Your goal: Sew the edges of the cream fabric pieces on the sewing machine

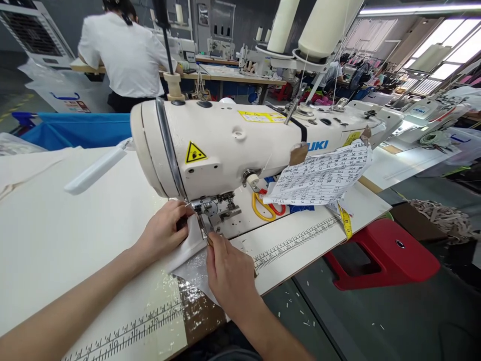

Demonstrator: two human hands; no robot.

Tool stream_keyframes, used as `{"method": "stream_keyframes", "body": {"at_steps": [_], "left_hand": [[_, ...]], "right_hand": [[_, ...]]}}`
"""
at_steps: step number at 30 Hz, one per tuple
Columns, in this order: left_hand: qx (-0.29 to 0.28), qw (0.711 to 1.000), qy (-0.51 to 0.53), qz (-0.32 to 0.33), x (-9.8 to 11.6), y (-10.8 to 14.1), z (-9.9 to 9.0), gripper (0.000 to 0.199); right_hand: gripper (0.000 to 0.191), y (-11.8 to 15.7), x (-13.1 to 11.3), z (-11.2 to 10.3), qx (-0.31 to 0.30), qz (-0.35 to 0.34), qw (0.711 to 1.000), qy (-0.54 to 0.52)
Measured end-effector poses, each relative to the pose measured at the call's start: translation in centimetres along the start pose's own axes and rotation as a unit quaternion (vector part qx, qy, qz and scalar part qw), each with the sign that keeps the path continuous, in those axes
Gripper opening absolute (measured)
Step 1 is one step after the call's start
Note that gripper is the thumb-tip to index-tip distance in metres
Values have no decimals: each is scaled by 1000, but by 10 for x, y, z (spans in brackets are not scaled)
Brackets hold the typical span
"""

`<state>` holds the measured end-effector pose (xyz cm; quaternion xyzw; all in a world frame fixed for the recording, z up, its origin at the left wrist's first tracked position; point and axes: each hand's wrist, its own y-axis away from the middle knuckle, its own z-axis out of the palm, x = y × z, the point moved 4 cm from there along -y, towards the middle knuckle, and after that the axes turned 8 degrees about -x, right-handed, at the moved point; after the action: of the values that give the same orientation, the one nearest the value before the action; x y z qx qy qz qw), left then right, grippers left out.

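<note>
A white sewing machine (pixel 225 145) spans the middle of the view. Beneath its needle end, a piece of white fabric (pixel 190 245) lies on the table edge. My left hand (pixel 169 225) pinches this fabric with fingers closed, just left of the presser foot area. Close by on the right, my right hand (pixel 229 271) has its fingers closed on a small metal tool (pixel 204 228), whose thin blades point up toward the needle. Most of the tool's grip is hidden inside the fingers.
Yellow and red scissors (pixel 263 206) lie right of the needle area. A written paper sheet (pixel 319 175) hangs on the machine. The white table (pixel 75 225) bears printed rulers, and a yellow tape (pixel 344 220) hangs over its edge. A red stool (pixel 398 250) stands right; a person (pixel 126 55) sits behind.
</note>
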<state>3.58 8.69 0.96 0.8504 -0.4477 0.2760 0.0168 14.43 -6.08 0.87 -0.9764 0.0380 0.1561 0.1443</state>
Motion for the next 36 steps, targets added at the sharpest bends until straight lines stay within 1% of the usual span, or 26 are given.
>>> {"method": "stream_keyframes", "body": {"at_steps": [4,9,13,16,18,20,23,26,29,31,33,36], "left_hand": [[0,1000,20,-16,-2,0,-2,23],[0,995,85,-49,-2,1,-6,25],[2,994,99,-40,-2,2,-6,24],[17,998,66,-3,-2,2,-6,23],[38,998,14,47,1,3,-7,23],[47,991,-52,111,7,4,-8,24],[22,975,-123,185,14,6,-7,30],[-15,969,-132,207,17,10,-9,33],[-44,968,-145,198,23,17,-9,37],[-55,965,-179,185,30,21,-5,39],[-57,960,-220,162,38,25,-1,40],[-46,952,-268,142,48,30,7,40]], "right_hand": [[28,0,1,0,-21,8,1000,-4],[26,0,2,-3,-15,13,999,-26],[26,-1,2,-2,-25,22,999,-12],[26,-2,1,0,-17,25,1000,5],[28,-3,-1,1,0,23,1000,18],[29,-4,-3,0,20,19,999,33],[28,-1,-5,-3,36,21,998,41],[25,17,-4,-10,20,35,999,-11],[21,51,-1,-16,-23,24,992,-119],[24,73,0,-18,-58,8,985,-163],[29,89,2,-19,-74,9,983,-170],[37,97,3,-20,-72,9,986,-151]]}}
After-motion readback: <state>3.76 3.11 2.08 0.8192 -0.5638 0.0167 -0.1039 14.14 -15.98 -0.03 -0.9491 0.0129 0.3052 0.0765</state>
